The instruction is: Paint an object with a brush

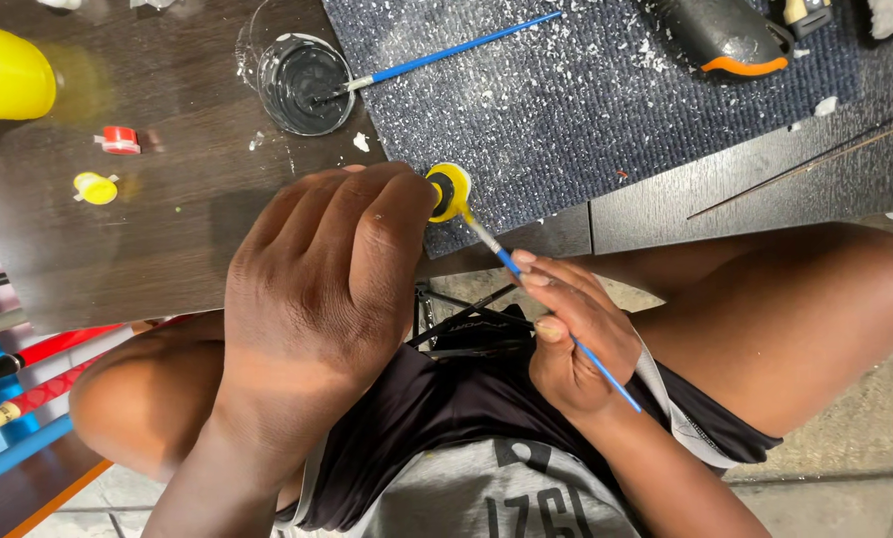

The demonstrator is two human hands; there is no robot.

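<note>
My left hand (317,289) is closed around a small object with a round yellow face and a dark centre (449,189), holding it up near the table edge. My right hand (574,339) pinches a thin blue-handled paintbrush (526,284) like a pencil. The brush tip touches the yellow face. Most of the held object is hidden inside my left hand. Both hands hover over my lap.
A glass of grey water (305,85) with a second blue brush (446,50) stands on the dark wooden table (167,239). A blue-grey mat (586,110) flecked with white bits lies beside it. Small yellow (95,187) and red (120,139) paint pots, a yellow cup (8,75), a black-orange tool (720,35).
</note>
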